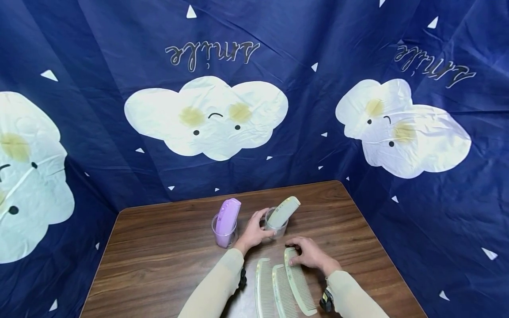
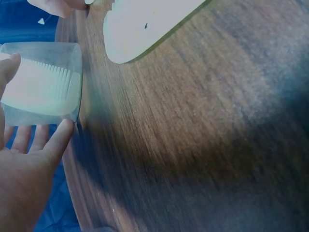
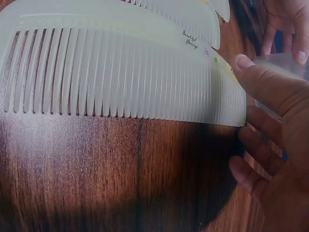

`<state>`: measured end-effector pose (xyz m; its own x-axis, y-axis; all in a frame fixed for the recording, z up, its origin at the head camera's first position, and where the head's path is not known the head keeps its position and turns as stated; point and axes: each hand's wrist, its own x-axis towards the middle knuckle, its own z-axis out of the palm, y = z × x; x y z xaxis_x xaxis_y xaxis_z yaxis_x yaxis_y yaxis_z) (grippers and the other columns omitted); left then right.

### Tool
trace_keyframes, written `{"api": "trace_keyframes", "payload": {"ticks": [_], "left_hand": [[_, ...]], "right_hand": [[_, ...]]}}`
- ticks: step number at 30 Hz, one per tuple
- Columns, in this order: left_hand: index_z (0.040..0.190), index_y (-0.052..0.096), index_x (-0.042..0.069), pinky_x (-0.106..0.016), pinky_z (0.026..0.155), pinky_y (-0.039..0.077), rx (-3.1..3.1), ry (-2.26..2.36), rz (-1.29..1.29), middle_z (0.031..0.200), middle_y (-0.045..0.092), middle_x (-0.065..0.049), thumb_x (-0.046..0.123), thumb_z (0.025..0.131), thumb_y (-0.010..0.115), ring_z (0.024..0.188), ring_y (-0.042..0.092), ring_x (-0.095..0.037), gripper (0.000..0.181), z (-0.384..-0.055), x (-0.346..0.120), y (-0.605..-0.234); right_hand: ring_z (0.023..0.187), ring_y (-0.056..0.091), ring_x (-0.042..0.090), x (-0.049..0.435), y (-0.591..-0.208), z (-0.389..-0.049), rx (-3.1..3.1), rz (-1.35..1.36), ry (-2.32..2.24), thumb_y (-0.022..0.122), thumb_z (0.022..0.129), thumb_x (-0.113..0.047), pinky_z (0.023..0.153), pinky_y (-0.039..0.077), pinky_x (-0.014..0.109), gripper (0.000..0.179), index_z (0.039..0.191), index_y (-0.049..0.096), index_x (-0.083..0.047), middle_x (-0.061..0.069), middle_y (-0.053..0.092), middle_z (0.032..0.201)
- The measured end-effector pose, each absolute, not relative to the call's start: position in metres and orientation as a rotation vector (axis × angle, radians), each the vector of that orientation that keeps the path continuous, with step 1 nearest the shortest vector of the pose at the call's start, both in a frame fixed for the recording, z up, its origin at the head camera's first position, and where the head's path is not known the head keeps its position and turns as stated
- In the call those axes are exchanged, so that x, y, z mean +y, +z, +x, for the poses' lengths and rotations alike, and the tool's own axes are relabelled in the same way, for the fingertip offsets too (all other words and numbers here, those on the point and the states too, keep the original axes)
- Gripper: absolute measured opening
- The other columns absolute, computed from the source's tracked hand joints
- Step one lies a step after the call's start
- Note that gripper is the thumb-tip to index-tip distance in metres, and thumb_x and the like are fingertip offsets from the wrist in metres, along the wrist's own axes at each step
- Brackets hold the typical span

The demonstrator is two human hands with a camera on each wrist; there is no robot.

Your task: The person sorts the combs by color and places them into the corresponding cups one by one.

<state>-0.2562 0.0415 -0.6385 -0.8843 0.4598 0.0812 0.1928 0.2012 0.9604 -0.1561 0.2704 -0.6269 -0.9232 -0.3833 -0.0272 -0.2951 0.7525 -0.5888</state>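
Observation:
My left hand point(image 1: 255, 230) holds a clear plastic cup point(image 1: 280, 232), thumb on the near side and fingers spread round it. A pale green comb point(image 1: 283, 212) leans inside that cup, its teeth showing through the wall in the left wrist view. My right hand point(image 1: 312, 253) grips the far end of another pale green comb point(image 1: 299, 280) lying on the table, thumb over its printed spine and fingertips at its end. Two similar combs, a middle one point(image 1: 283, 291) and a left one point(image 1: 264, 287), lie alongside it, with teeth facing right.
A second clear cup point(image 1: 218, 234) stands left of my left hand with a purple comb point(image 1: 228, 218) in it. The brown wood-grain table point(image 1: 159, 251) ends at a blue curtain point(image 1: 302, 163) printed with clouds, at the back and sides.

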Motion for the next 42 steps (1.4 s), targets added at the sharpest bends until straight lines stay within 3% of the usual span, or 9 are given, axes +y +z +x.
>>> {"api": "trace_keyframes", "payload": {"ticks": [5,15,22,33,42], "left_hand": [[0.147,0.039,0.014,-0.040,0.095,0.052,2.265,1.728,0.615,0.137,0.046,-0.008,0.011,0.073,0.085,0.124,0.048,-0.027,0.087,-0.256,0.041,-0.638],[0.145,0.041,0.017,-0.041,0.093,0.053,2.288,1.722,0.631,0.134,0.048,-0.007,0.016,0.071,0.087,0.123,0.050,-0.026,0.087,-0.257,0.043,-0.643],[0.146,0.040,0.009,-0.043,0.092,0.054,2.287,1.737,0.644,0.134,0.048,-0.009,0.015,0.071,0.087,0.123,0.049,-0.029,0.088,-0.258,0.043,-0.644],[0.145,0.042,0.013,-0.041,0.092,0.054,2.287,1.741,0.638,0.134,0.048,-0.007,0.015,0.071,0.087,0.123,0.049,-0.025,0.087,-0.256,0.042,-0.641],[0.144,0.043,0.016,-0.039,0.092,0.053,2.281,1.754,0.616,0.134,0.048,-0.006,0.012,0.070,0.087,0.123,0.049,-0.023,0.086,-0.255,0.043,-0.641]], "right_hand": [[0.106,0.058,0.020,0.267,-0.628,-0.155,2.826,-0.590,-0.828,0.087,0.067,-0.029,0.093,0.048,0.039,0.059,0.119,0.067,-0.011,0.004,0.064,0.116],[0.097,0.055,0.016,0.268,-0.634,-0.154,2.857,-0.557,-0.752,0.088,0.063,-0.028,0.085,0.048,0.032,0.060,0.118,0.069,-0.014,-0.001,0.058,0.104],[0.097,0.054,0.017,0.271,-0.637,-0.154,2.856,-0.520,-0.787,0.089,0.062,-0.030,0.085,0.047,0.033,0.055,0.111,0.069,-0.014,-0.001,0.057,0.101],[0.095,0.051,0.015,0.275,-0.638,-0.153,2.843,-0.455,-0.802,0.089,0.062,-0.032,0.085,0.045,0.032,0.047,0.098,0.064,-0.016,-0.005,0.053,0.097],[0.083,0.052,0.012,0.277,-0.633,-0.154,2.798,-0.445,-0.868,0.089,0.060,-0.029,0.073,0.045,0.027,0.044,0.091,0.061,-0.015,-0.004,0.057,0.088]]}}
